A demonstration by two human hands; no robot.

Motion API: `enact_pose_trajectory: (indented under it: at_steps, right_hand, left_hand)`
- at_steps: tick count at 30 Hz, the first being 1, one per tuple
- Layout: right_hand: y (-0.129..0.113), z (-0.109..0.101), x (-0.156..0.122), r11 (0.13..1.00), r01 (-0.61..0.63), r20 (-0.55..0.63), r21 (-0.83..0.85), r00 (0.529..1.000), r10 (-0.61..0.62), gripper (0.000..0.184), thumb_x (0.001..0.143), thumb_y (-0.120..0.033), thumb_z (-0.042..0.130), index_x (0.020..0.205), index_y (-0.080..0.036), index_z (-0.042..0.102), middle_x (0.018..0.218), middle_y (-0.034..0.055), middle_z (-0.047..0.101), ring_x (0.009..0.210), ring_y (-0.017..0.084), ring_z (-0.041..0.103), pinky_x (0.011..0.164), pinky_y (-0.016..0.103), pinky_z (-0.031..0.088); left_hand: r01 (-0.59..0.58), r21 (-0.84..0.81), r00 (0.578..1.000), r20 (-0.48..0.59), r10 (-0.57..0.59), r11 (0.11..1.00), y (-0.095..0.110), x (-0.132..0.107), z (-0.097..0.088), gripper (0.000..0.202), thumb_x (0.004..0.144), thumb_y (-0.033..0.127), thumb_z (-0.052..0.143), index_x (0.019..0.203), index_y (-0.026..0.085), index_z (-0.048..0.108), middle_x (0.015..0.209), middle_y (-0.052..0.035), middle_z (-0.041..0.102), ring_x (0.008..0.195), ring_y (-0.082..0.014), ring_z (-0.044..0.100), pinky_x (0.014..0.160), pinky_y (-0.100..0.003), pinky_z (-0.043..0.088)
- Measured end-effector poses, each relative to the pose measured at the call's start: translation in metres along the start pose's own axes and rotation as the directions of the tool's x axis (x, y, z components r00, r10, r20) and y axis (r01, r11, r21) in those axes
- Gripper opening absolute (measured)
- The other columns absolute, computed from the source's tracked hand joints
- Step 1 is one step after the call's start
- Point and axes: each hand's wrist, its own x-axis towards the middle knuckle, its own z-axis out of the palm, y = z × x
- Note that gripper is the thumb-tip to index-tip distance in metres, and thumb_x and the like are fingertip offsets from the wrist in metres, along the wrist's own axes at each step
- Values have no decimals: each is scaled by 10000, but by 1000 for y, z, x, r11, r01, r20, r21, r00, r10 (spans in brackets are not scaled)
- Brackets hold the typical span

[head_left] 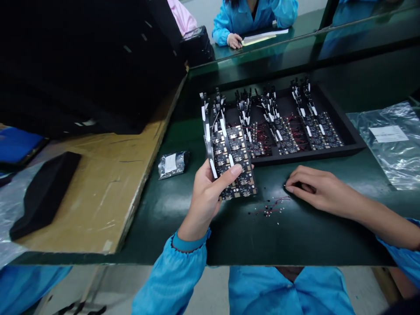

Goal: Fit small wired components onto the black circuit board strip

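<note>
My left hand (207, 197) grips a black circuit-board panel (233, 162) with white tabs, held above the dark green table (183, 210), thumb across its face. My right hand (315, 186) rests low on the table to the right, fingers curled together with the tips pinched at something small and dark that I cannot make out. Between the hands lies a scatter of tiny parts with thin red wires (271, 208). Behind them a black tray (348, 146) holds several rows of similar boards with red wires.
A small silver foil bag (172, 164) lies left of the panel. A wooden board (98, 183) carries a black pad (44, 192). Clear plastic bags (390, 142) lie at the right. A person in a blue coat (252, 17) sits across the table with papers.
</note>
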Motion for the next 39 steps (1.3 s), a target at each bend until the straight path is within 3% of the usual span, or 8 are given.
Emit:
enact_pose_trajectory:
  at_steps: [3,8,14,19,25,30,34,39]
  right_hand:
    - [3,1,-2,995,44,10,-85,999,-43,247,1142,-394,567,1153,-255,771,1158,80,767,952,236,755,819,376,558]
    - [-4,4,-5,984,134,-18,-122,990,-137,237,1142,-388,607,1254,-269,779,1206,87,754,916,234,779,759,374,587]
    - [-30,25,-2,935,341,129,-99,936,-328,223,1172,-321,562,1231,-253,766,1167,88,745,1034,265,777,875,422,630]
    - [-36,39,4,915,378,162,-139,921,-355,210,1172,-319,570,1255,-239,745,1167,96,726,1032,279,763,862,438,630]
    - [-37,41,7,937,339,158,-88,933,-323,247,1195,-307,500,1194,-260,742,1143,79,732,1016,266,756,865,435,621]
    - [-42,30,11,977,183,93,114,977,-194,177,1147,-426,596,1168,-351,754,1133,46,755,1011,252,776,848,390,650]
    - [-44,18,14,973,79,36,216,995,-89,170,1129,-421,633,1105,-315,763,1137,56,775,1007,244,782,835,356,638]
    - [-37,15,14,981,-43,122,190,992,20,230,1149,-480,591,1152,-308,744,1121,31,846,1012,250,814,848,352,599]
  left_hand:
    - [-2,-7,1000,11,2,1000,0,2,0,326,789,145,800,1104,179,723,1088,-153,806,962,-368,778,809,-470,636]
    - [-18,-2,999,51,18,1000,2,2,-1,267,824,138,772,1088,159,730,1047,-151,816,941,-372,784,823,-501,636]
    - [-4,51,998,60,1,999,7,-2,0,278,828,140,761,1104,168,734,1130,-152,795,1018,-380,761,864,-484,613]
    - [-1,45,995,97,-3,999,10,-3,1,260,840,126,736,1095,177,729,1072,-131,805,957,-361,771,819,-476,625]
    - [4,58,995,94,-10,998,10,-3,0,256,837,140,742,1089,184,722,1057,-121,797,925,-351,770,795,-471,626]
    - [-12,46,996,90,7,999,11,-3,0,258,842,129,735,1095,181,723,1081,-137,796,950,-363,768,809,-474,626]
    - [-21,43,996,82,17,999,11,-2,-1,262,843,114,737,1097,180,729,1116,-141,792,999,-370,760,850,-478,613]
    - [-15,42,997,76,12,999,11,-3,-1,250,846,122,739,1089,183,733,1098,-137,800,984,-378,767,823,-484,626]
